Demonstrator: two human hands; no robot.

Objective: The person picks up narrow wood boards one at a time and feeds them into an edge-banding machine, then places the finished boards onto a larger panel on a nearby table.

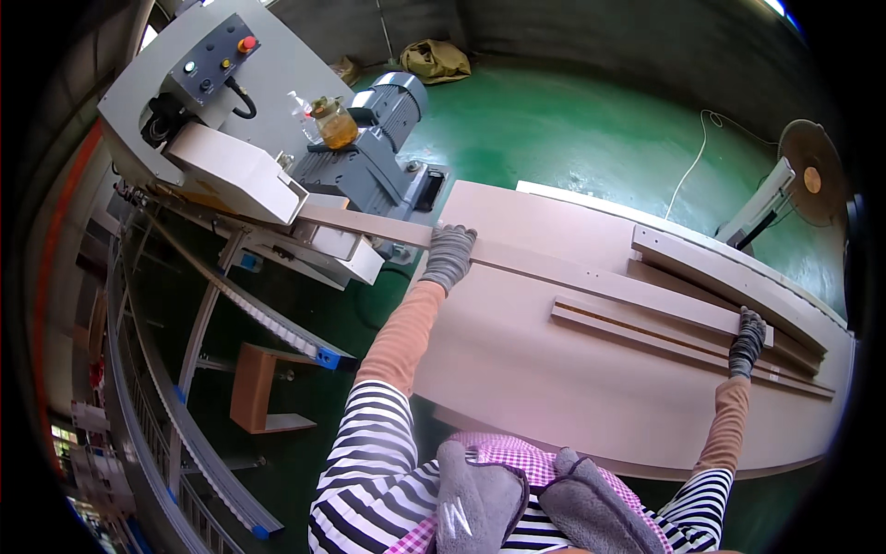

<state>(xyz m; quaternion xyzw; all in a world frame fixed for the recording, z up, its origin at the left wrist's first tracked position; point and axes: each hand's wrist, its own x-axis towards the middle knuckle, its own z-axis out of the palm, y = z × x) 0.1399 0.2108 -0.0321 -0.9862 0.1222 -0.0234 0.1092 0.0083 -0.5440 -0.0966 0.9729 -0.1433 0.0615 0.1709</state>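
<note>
- Long pale wooden strip (554, 268) lay lengthwise across the wide pale board stack (554, 388), one end pushed under the white guard (240, 171) of the grey machine (185, 83), the other end reaching back to the right hand.
- Left of the strip: open gap past the board's edge, with green floor (572, 120) below and a roller conveyor rail (268, 323) running alongside; beyond the strip, bare green floor well clear of obstacles.
- Left hand (449, 254), in a grey knit glove, pressed flat and open on the strip just before the board's near-machine edge, fingers spread over the top, not wrapped round.
- Right hand (746, 340), also gloved, set on the strip's far end, fingers curled over its edge; how tightly closed, impossible to tell.
- Beside the strip, toward the right hand: two more thin slats (664, 337) and a thicker batten (729, 272), lying loose on the board.
- Behind the strip, on the machine by the grey motor (388, 111): a clear jar (335, 125) holding amber liquid.
</note>
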